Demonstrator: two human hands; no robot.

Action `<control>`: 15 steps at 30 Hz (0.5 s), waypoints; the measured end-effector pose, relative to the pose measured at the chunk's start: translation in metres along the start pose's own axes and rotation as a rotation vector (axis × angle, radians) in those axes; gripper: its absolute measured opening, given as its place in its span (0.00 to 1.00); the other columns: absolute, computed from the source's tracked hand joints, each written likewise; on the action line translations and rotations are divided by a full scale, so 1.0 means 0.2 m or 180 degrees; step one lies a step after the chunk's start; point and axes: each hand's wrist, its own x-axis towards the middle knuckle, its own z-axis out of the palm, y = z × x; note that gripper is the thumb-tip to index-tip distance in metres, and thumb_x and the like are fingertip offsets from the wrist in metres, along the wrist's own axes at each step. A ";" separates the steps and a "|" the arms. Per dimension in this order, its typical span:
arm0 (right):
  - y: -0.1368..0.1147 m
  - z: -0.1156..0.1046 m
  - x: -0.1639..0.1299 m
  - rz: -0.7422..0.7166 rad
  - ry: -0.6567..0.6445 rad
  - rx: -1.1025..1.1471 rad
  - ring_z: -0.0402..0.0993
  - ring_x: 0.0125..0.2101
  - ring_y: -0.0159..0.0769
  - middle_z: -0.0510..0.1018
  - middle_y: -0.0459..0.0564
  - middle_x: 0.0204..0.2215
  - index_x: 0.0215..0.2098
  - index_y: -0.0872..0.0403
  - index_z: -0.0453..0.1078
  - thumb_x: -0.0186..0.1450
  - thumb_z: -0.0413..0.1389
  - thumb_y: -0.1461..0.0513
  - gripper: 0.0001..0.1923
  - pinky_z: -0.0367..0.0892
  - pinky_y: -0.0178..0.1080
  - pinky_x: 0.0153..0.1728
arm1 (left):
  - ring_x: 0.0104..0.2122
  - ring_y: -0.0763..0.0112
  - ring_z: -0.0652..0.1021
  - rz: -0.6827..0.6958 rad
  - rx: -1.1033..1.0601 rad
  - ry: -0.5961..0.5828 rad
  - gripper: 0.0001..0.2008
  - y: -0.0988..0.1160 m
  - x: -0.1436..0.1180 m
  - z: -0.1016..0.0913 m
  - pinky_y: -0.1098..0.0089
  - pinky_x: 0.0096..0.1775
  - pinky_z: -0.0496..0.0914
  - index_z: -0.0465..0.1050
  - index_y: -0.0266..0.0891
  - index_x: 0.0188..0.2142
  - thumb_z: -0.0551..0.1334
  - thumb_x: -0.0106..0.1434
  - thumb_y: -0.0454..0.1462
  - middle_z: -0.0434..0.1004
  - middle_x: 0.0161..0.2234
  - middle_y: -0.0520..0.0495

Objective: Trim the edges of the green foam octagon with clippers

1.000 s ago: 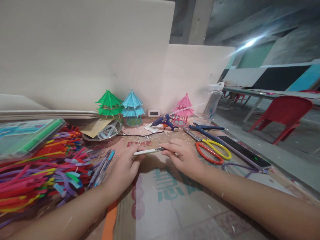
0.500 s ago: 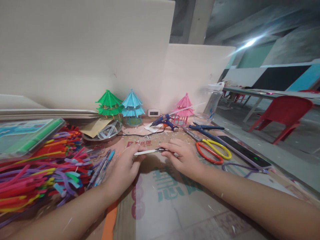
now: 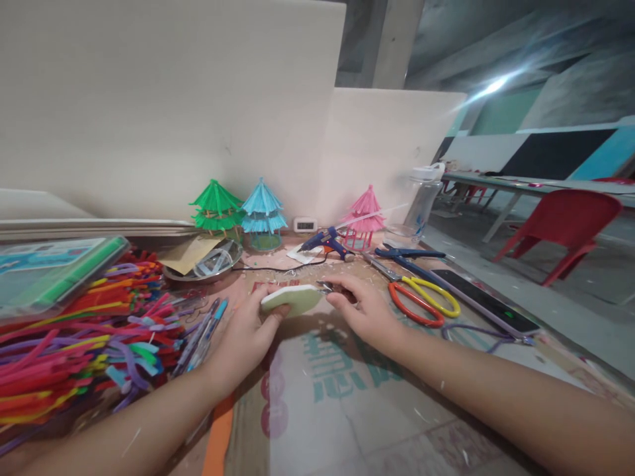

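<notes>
The cardboard sheet [image 3: 342, 403] covers the bench, with a heap of pipe cleaners [image 3: 74, 337] at left and three paper pagodas [image 3: 262, 211] at the back wall. Scissors [image 3: 419, 297] lie just right of the hands. The left hand [image 3: 245, 334] pinches a pale oval foam piece [image 3: 292, 299], tilted, above the cardboard. The right hand [image 3: 364, 311] is closed on a small metal tool [image 3: 325, 286] at the piece's edge. Judged step: trimming the edge; the next cut calls for a steady hold and a slight turn of the piece.

Dim, soft-focus picture; flare from a ceiling light upper right; edges bowed.
</notes>
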 end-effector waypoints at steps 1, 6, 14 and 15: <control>0.00 0.01 0.00 0.0135 -0.0021 0.0065 0.73 0.27 0.35 0.78 0.50 0.29 0.42 0.54 0.72 0.63 0.53 0.57 0.12 0.68 0.35 0.26 | 0.39 0.63 0.75 -0.0089 -0.0059 0.0019 0.11 0.00 0.00 0.00 0.67 0.39 0.69 0.70 0.40 0.41 0.56 0.60 0.41 0.76 0.37 0.48; 0.00 0.03 0.00 0.0514 -0.0099 0.0240 0.74 0.27 0.35 0.79 0.49 0.28 0.35 0.55 0.73 0.58 0.58 0.59 0.09 0.69 0.36 0.27 | 0.39 0.63 0.76 -0.0315 -0.0408 -0.0142 0.15 0.00 0.01 0.01 0.66 0.40 0.69 0.69 0.38 0.42 0.57 0.60 0.45 0.76 0.40 0.45; -0.02 0.04 0.01 0.0806 -0.0369 0.0727 0.73 0.24 0.32 0.78 0.46 0.24 0.31 0.54 0.71 0.58 0.54 0.63 0.05 0.67 0.32 0.24 | 0.40 0.62 0.76 -0.0251 -0.0342 -0.0153 0.16 0.06 0.01 0.00 0.66 0.41 0.69 0.71 0.37 0.43 0.59 0.58 0.44 0.78 0.40 0.45; -0.02 0.04 0.01 0.0823 -0.0386 0.0720 0.73 0.24 0.32 0.78 0.46 0.24 0.31 0.54 0.71 0.58 0.54 0.62 0.05 0.67 0.33 0.24 | 0.40 0.62 0.76 -0.0234 -0.0315 -0.0141 0.16 0.06 0.01 0.00 0.66 0.42 0.69 0.71 0.37 0.43 0.59 0.58 0.44 0.78 0.40 0.45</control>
